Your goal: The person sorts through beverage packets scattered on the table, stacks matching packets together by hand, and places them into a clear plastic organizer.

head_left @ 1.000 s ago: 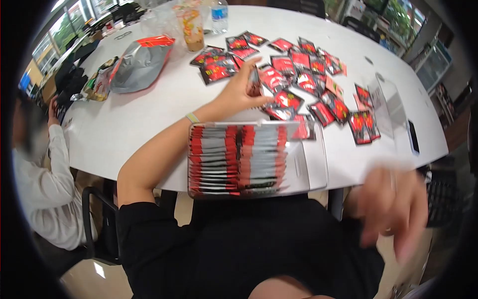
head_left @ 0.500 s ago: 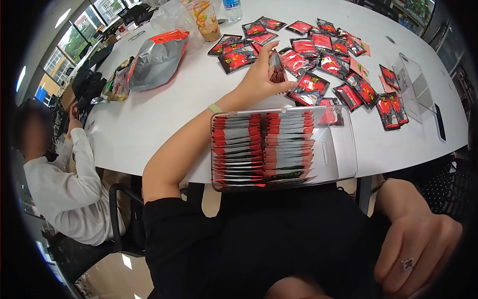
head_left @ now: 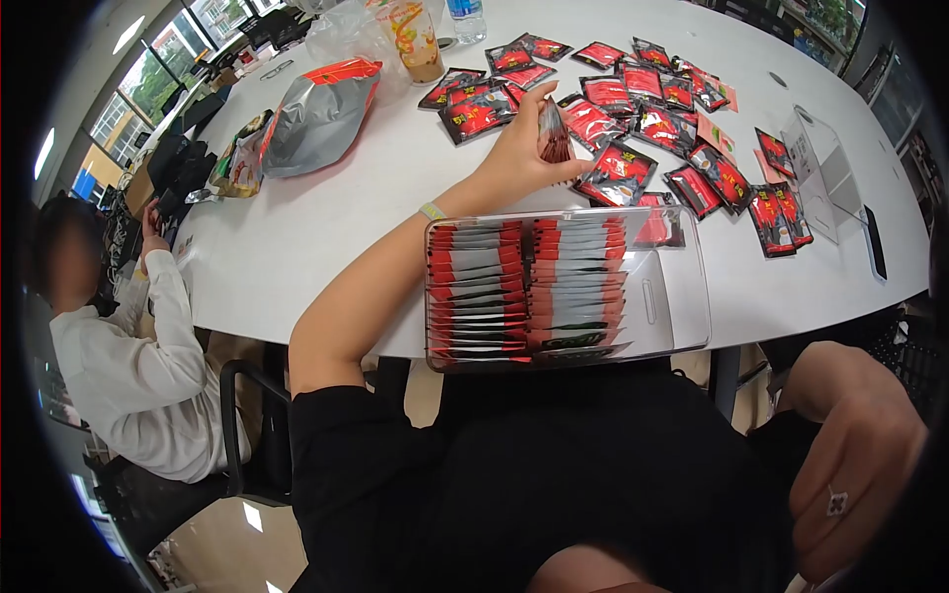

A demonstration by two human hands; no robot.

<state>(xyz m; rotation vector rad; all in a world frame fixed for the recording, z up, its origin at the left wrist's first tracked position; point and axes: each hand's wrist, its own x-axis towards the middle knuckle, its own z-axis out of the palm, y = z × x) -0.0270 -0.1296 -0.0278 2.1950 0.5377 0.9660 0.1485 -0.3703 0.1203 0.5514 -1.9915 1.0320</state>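
At the clear box (head_left: 684,331)'s twelve o'clock, the left hand (head_left: 522,158) grips a sachet stack (head_left: 554,134), thumb opposite fingers; at four, the right hand (head_left: 858,465) (ringed, I see) curls, grip unclear.

- Can't count the held sachets (head_left: 555,136); the left hand (head_left: 539,146) covers part of them.
- Right hand's (head_left: 858,472) fingertips: out of my sight.
- Bottle (head_left: 467,22) and cup (head_left: 414,47): tops cut off.
- Print on the clear stand (head_left: 817,176): too small to read.
- Seated person's (head_left: 133,371) head: blurred.
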